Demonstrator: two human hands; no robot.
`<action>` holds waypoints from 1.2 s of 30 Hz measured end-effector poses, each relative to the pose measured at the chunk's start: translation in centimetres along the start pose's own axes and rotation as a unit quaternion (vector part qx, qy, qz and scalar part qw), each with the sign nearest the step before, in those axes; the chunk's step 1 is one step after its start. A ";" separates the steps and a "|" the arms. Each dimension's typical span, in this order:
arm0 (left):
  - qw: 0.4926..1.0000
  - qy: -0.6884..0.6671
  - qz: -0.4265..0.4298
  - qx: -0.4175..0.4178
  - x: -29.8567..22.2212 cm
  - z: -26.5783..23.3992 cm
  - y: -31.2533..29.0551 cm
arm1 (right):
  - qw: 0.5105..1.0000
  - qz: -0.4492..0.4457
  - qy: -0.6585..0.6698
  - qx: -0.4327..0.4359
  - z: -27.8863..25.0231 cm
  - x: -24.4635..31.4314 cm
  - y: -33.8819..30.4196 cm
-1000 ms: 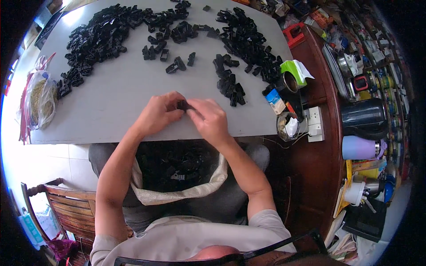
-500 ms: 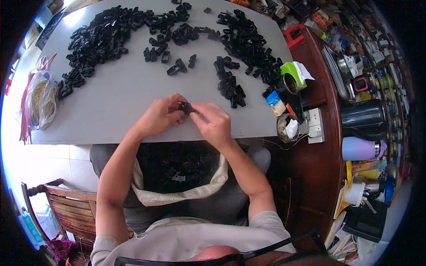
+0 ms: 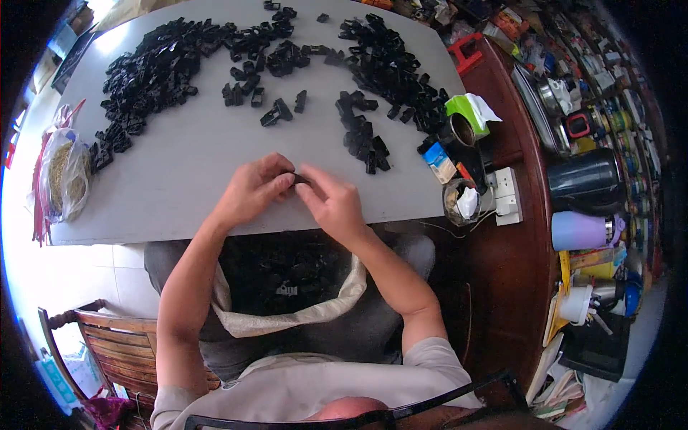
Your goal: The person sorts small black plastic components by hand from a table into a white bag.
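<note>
Above the near edge of the grey table [image 3: 179,165], my left hand [image 3: 252,190] and my right hand [image 3: 332,203] meet at the fingertips. Both are closed on one small black plastic part [image 3: 298,179], mostly covered by the fingers. Ahead of them lie a few loose black plastic pieces [image 3: 276,113]. A large heap of similar pieces [image 3: 154,75] spreads at the far left, and another heap [image 3: 390,64] runs down the right. In my lap, an open pale sack [image 3: 251,326] holds more black pieces [image 3: 287,266].
At the left edge lies a clear plastic bag [image 3: 66,175] of tan material beside red strips. On the right stand a green tissue pack [image 3: 469,113], a dark cup [image 3: 461,130], a jar [image 3: 459,204] and a white power strip [image 3: 507,195]. A wooden chair [image 3: 118,337] is at lower left.
My fingers have shifted around the small black part, and less of it shows now. The view has moved slightly, so the tabletop pieces appear a little further left.
</note>
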State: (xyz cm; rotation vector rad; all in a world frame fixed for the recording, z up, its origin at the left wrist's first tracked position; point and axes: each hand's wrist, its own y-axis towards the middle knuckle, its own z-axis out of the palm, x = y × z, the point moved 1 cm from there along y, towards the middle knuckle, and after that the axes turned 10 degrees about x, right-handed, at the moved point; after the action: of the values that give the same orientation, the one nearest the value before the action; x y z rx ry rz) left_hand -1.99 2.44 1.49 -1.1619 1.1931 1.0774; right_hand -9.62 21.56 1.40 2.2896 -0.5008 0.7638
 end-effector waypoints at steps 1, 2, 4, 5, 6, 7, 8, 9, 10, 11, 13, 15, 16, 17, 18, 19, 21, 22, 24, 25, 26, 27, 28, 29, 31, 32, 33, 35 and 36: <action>1.000 0.001 0.010 -0.005 0.0 -0.1 -0.1 | 0.994 0.079 0.063 0.042 -0.2 0.2 0.2; 1.000 0.003 0.010 -0.002 0.2 -0.1 -0.1 | 0.976 0.157 0.125 0.083 -0.3 0.2 0.3; 0.998 -0.028 0.044 0.023 0.4 0.0 -0.1 | 0.966 0.169 0.153 0.119 -0.6 0.0 0.4; 0.998 -0.025 0.044 0.026 0.2 0.2 -0.2 | 0.954 0.181 0.181 0.158 -0.7 -0.1 0.5; 0.999 -0.007 0.022 0.022 -0.1 0.4 -0.4 | 0.954 0.179 0.182 0.154 -0.9 -0.2 0.4; 1.000 0.012 0.001 0.018 -0.8 0.4 -0.4 | 0.951 0.186 0.183 0.165 -1.2 -0.3 0.3; 1.000 0.017 0.002 0.020 -1.7 0.4 -0.2 | 0.948 0.193 0.185 0.176 -1.6 -0.5 0.3; 0.992 0.120 -0.029 0.018 -2.7 0.4 0.0 | 0.949 0.190 0.185 0.172 -2.4 -0.7 0.2; 0.973 0.223 -0.060 0.014 -3.5 0.3 0.2 | 0.938 0.169 0.161 0.256 -3.3 -0.9 0.0; 0.972 0.225 -0.061 0.012 -3.3 0.0 0.7 | 0.918 0.145 0.136 0.342 -3.9 -0.8 0.0; 0.902 0.378 -0.004 -0.208 -2.3 -1.6 2.3 | 0.902 0.154 0.113 0.387 -4.9 0.2 0.6; 0.868 0.422 0.028 -0.260 -0.7 -3.6 4.0 | 0.883 0.160 0.083 0.432 -5.5 0.5 1.1; 0.834 0.458 0.062 -0.302 -0.8 -3.9 4.6 | 0.928 0.211 -0.025 0.305 -6.1 -0.2 1.0; 0.834 0.456 0.065 -0.304 -0.7 -4.1 4.9 | 0.943 0.254 -0.133 0.169 -6.6 -0.8 0.9; 0.835 0.476 0.044 -0.273 -0.5 -4.3 5.1 | 0.943 0.252 -0.136 0.169 -6.8 -1.5 1.0; 0.835 0.495 0.023 -0.238 -0.6 -4.1 5.3 | 0.934 0.276 -0.214 0.075 -7.2 -2.2 1.1; 0.842 0.492 0.005 -0.220 -0.9 -3.8 5.3 | 0.910 0.295 -0.291 -0.020 -7.4 -3.5 0.7; 0.846 0.491 -0.016 -0.205 -1.1 -3.9 5.2 | 0.899 0.299 -0.321 -0.002 -7.1 -3.8 0.8; 0.858 0.466 0.012 -0.217 -0.4 -4.4 4.8 | 0.886 0.301 -0.351 0.017 -6.7 -4.2 0.8; 0.868 0.440 0.040 -0.226 -0.9 -4.1 4.6 | 0.892 0.308 -0.328 0.033 -6.7 -4.2 0.7; 0.870 0.436 0.040 -0.228 -1.2 -3.7 4.3 | 0.898 0.315 -0.304 0.049 -6.6 -4.1 0.6; 0.886 0.410 0.010 -0.216 -1.4 -3.2 3.8 | 0.897 0.314 -0.308 0.052 -6.5 -4.2 0.5; 0.901 0.383 -0.020 -0.202 -2.1 -2.4 3.2 | 0.907 0.306 -0.284 0.047 -6.4 -4.5 0.3; 0.903 0.377 -0.021 -0.203 -2.2 -1.7 2.7 | 0.917 0.300 -0.259 0.042 -6.3 -4.4 0.1; 0.908 0.387 0.009 -0.162 -2.1 -0.3 1.6 | 0.924 0.292 -0.242 0.053 -6.0 -3.6 0.1; 0.909 0.384 0.005 -0.164 -1.5 0.1 0.9 | 0.931 0.284 -0.221 0.058 -5.8 -3.3 0.1; 0.923 0.358 0.033 -0.139 -1.0 0.6 0.4 | 0.931 0.285 -0.221 0.064 -5.7 -3.4 0.0; 0.935 0.331 0.058 -0.113 -0.7 1.0 0.0 | 0.951 0.246 -0.173 0.074 -5.4 -3.4 -0.1; 0.939 0.325 0.051 -0.105 -0.7 1.1 0.0 | 0.950 0.248 -0.172 0.077 -5.3 -3.3 -0.1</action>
State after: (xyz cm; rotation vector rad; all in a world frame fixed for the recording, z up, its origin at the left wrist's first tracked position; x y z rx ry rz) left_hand -1.96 3.55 2.23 -1.7186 1.6860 0.9360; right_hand -14.10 25.78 2.39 2.4852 -1.2512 0.6458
